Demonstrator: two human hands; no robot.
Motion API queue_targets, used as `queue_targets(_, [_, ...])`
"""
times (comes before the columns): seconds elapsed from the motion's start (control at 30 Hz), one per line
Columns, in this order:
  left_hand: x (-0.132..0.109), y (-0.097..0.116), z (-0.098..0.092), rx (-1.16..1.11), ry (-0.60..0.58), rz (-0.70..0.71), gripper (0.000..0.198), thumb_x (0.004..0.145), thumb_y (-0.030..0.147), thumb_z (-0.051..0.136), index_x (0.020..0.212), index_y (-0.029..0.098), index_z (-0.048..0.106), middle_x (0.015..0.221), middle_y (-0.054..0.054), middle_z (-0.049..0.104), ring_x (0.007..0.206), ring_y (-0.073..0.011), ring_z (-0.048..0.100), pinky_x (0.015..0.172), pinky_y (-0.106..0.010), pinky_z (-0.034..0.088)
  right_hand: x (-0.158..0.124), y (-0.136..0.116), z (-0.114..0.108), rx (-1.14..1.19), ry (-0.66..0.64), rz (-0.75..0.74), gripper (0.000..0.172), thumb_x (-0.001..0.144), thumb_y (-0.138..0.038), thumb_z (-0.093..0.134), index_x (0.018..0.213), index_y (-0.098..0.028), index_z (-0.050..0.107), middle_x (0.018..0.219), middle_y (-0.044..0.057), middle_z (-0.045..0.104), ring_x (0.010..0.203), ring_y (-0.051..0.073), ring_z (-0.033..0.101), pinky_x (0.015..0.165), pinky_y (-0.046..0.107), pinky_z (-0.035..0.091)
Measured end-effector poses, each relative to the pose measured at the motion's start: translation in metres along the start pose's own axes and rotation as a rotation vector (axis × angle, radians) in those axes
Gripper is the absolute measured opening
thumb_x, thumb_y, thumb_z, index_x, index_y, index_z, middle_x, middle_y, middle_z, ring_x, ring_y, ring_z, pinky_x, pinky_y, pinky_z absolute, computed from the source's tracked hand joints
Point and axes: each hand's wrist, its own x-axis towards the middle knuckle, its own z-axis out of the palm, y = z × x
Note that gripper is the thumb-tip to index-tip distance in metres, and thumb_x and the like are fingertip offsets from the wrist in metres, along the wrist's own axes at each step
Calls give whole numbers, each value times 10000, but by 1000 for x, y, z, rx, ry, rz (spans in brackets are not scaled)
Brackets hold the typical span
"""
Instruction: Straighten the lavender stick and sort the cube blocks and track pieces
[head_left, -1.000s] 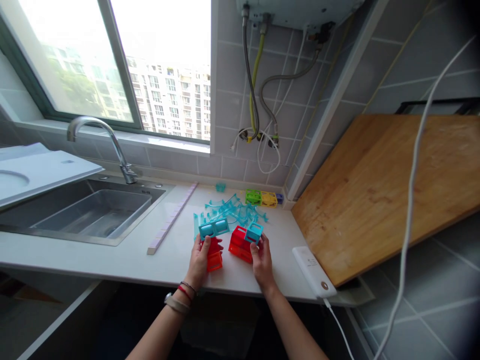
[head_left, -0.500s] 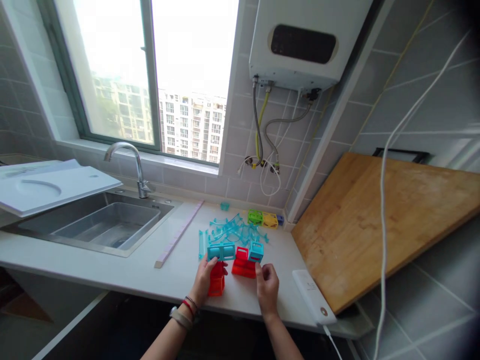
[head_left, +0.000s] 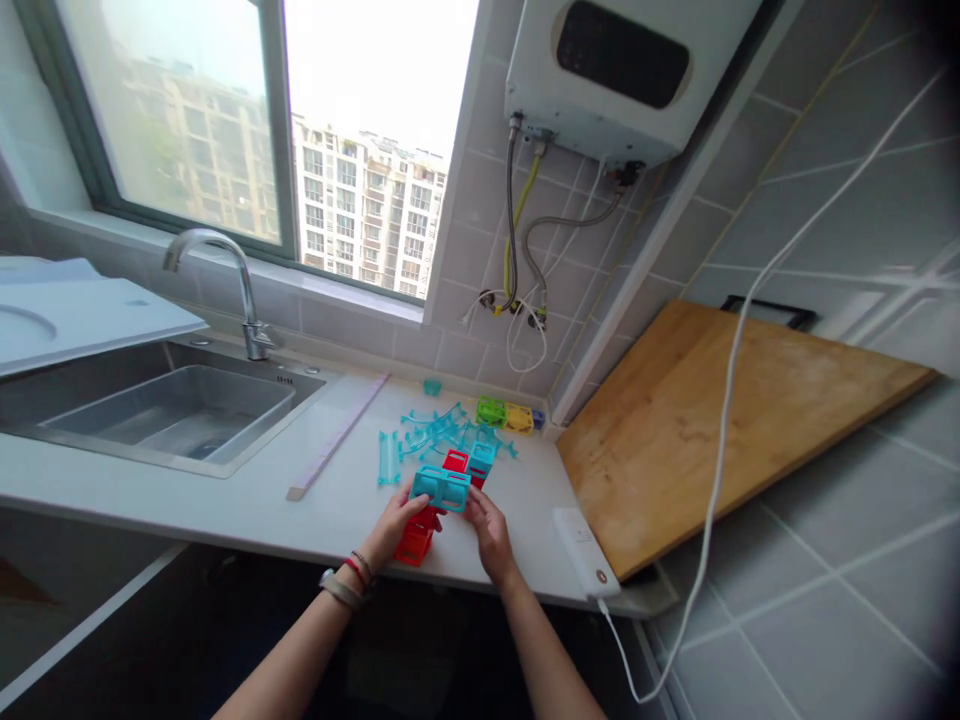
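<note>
My left hand (head_left: pixel 396 528) is closed on the left end of a light-blue plastic toy block (head_left: pixel 442 489), an open frame with rounded tube shapes inside. Below it, near the same fingers, a red openwork block (head_left: pixel 414 546) shows; whether the two are joined I cannot tell. At the blue block's right end, the fingers of my right hand (head_left: pixel 489 530) are bent against its edge, the fingertips partly hidden. Just behind stand another red block (head_left: pixel 455 460) and a smaller blue cube-shaped block (head_left: pixel 481 458), both partly covered.
Loose translucent blue track pieces (head_left: pixel 439 432) lie behind the blocks, with green (head_left: pixel 491 411) and yellow (head_left: pixel 519 417) blocks by the wall. A pale strip (head_left: pixel 337 437) lies left, beside the sink (head_left: pixel 244 465). To the right are a white power strip (head_left: pixel 585 552) and a leaning wooden board (head_left: pixel 712 420).
My right hand has moved left from beside the rear red and blue blocks to the right end of the held blue block. The camera view has shifted.
</note>
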Motion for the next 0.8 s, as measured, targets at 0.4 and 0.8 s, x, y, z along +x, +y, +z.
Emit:
queue_targets(0.4, [-2, 12, 5, 5, -116, -101, 428, 788, 491, 751, 1046, 159, 674, 823, -106, 749, 632, -241, 706, 572, -306, 516, -2, 6, -7, 102, -27, 51, 381, 876, -543, 643, 943, -174, 711, 844, 67, 743, 694, 196, 671, 662, 311, 522])
queue_targets(0.8, [2, 10, -10, -215, 134, -211, 522, 840, 595, 636, 961, 98, 739, 762, -122, 740, 590, -205, 673, 524, -271, 489, 21, 29, -50, -89, 621, 173, 491, 836, -653, 596, 1040, -207, 573, 806, 7, 675, 621, 162, 671, 527, 249, 502])
